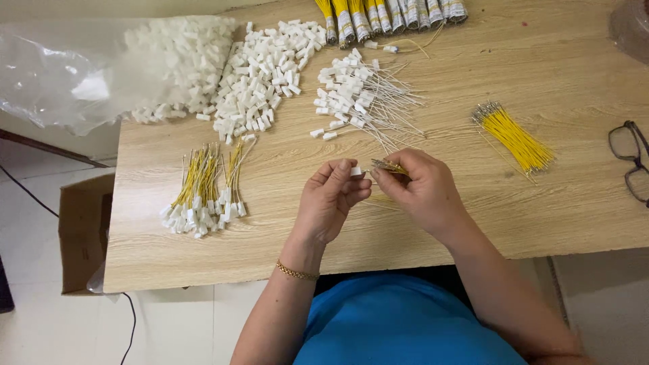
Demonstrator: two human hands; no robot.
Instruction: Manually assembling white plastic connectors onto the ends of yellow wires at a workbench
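Over the table (554, 223), the left hand (329, 199) pinches a white connector (355, 172) while the right hand (420, 189) pinches yellow wires (390, 166), seemingly mid-insertion, needing careful alignment.

two hands (378, 192), one pair of glasses (630, 162), one cardboard box (82, 230), one clear plastic bag (61, 67), one gold bracelet (296, 272), one loose bundle of yellow wires (515, 138), white connectors (257, 81) too many to count

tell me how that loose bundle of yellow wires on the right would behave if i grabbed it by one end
The bundle of yellow wires would probably droop and fan out: the strands are thin, and no tie is visible. It is likely very light, so a push should slide it easily on the smooth wooden table. The metal tips at its upper end may snag.
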